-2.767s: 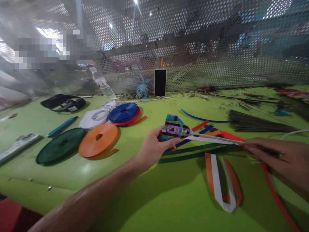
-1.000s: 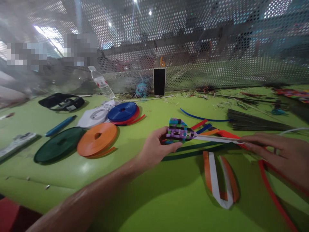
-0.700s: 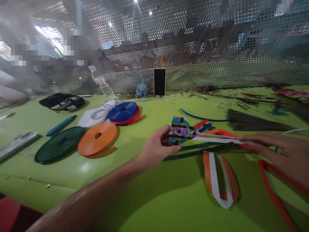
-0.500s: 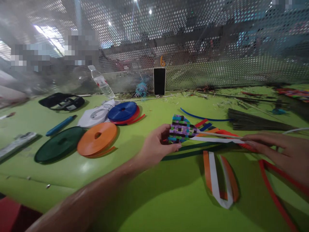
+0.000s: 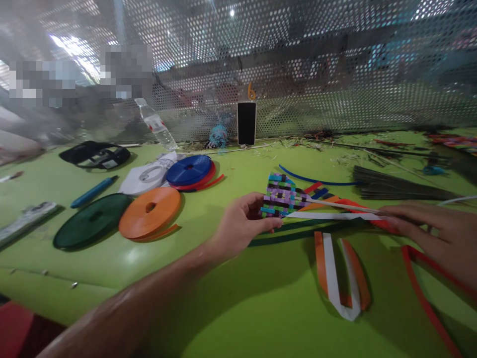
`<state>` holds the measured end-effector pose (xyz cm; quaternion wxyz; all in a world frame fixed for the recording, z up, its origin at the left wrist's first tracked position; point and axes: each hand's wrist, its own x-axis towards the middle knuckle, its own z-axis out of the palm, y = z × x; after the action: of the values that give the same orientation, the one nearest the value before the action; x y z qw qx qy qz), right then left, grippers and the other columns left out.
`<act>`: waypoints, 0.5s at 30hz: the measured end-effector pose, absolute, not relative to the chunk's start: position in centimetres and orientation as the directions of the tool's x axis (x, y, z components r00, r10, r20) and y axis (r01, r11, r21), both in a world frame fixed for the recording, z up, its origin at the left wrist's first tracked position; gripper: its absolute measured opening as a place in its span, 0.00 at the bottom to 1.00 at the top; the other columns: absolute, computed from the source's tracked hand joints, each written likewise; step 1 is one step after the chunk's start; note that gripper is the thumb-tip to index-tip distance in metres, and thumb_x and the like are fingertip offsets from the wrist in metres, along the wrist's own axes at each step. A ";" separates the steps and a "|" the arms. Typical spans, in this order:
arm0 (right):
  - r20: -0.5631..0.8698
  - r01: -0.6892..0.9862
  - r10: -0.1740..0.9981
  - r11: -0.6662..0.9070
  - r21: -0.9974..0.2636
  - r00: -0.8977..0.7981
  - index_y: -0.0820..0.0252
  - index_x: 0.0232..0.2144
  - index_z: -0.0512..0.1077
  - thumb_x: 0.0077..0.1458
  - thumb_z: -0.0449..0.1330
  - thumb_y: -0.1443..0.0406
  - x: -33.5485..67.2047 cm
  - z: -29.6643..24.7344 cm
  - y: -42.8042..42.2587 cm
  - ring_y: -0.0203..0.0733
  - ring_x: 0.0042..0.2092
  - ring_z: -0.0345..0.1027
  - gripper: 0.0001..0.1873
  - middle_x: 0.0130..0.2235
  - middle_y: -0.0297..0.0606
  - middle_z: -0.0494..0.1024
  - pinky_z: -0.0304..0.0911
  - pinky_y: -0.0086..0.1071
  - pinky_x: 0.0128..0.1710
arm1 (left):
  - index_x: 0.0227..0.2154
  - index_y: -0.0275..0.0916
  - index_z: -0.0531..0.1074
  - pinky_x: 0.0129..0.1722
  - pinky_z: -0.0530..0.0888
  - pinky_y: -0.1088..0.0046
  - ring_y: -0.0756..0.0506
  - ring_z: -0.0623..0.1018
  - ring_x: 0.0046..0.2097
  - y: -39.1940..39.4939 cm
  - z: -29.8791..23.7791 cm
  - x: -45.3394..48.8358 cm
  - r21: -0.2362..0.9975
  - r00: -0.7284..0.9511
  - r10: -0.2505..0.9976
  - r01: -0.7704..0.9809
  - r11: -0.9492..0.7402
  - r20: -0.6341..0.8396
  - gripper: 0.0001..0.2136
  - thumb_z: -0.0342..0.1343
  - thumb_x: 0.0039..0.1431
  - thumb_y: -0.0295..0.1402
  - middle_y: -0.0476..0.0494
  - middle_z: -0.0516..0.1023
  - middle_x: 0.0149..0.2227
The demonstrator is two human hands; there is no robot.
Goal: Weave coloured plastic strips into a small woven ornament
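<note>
Between thumb and fingers, my left hand (image 5: 240, 223) grips the edge of a small woven fan (image 5: 283, 195) checked in purple, blue, green and black. A thin pale stick (image 5: 341, 204) runs from the fan toward the right. My right hand (image 5: 437, 223) is closed around the far end of that stick; its fingertips are pressed together. Just below the stick stretches a white strip (image 5: 331, 216), reaching my right fingertips. Dark green strips (image 5: 298, 236) and red, blue and orange strips lie under and behind the fan. Nearer me are looped orange and white strips (image 5: 331, 278).
At left lie rolls of orange (image 5: 164, 211), dark green (image 5: 80, 226) and blue strip (image 5: 182, 171), a blue pen-shaped tool (image 5: 93, 193) and a black strap (image 5: 93, 153). A bottle (image 5: 156, 124) and phone (image 5: 246, 123) stand by the mesh wall. Dark strips (image 5: 395, 184) lie right.
The woven fan has shifted slightly to the right and tilted a little in my left hand. My right hand stays nearly in place on the stick.
</note>
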<state>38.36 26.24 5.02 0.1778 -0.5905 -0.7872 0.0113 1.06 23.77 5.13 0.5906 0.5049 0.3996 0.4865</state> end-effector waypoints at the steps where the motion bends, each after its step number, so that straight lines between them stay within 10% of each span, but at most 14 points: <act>1: 0.260 0.927 0.935 0.301 -0.224 -0.241 0.37 0.42 0.80 0.61 0.50 0.38 38.5 4.9 26.3 0.60 0.41 0.80 0.25 0.44 0.34 0.86 0.76 0.54 0.43 | 0.37 0.34 0.77 0.33 0.80 0.75 0.50 0.81 0.32 23.8 5.2 1.0 0.985 0.207 0.978 -0.169 0.017 0.018 0.15 0.73 0.47 0.27 0.47 0.83 0.31; 15: 0.379 0.836 0.860 0.462 -0.297 -0.341 0.42 0.39 0.80 0.60 0.54 0.41 35.8 6.4 25.4 0.54 0.34 0.80 0.23 0.39 0.36 0.86 0.78 0.50 0.40 | 0.41 0.32 0.74 0.30 0.79 0.77 0.51 0.80 0.30 23.7 4.9 1.1 0.993 0.214 0.976 -0.121 -0.007 0.033 0.14 0.69 0.52 0.28 0.47 0.80 0.31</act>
<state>35.75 25.44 6.38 0.2473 -0.5182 -0.8184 0.0249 1.11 23.71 4.93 0.5752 0.5253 0.4071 0.4768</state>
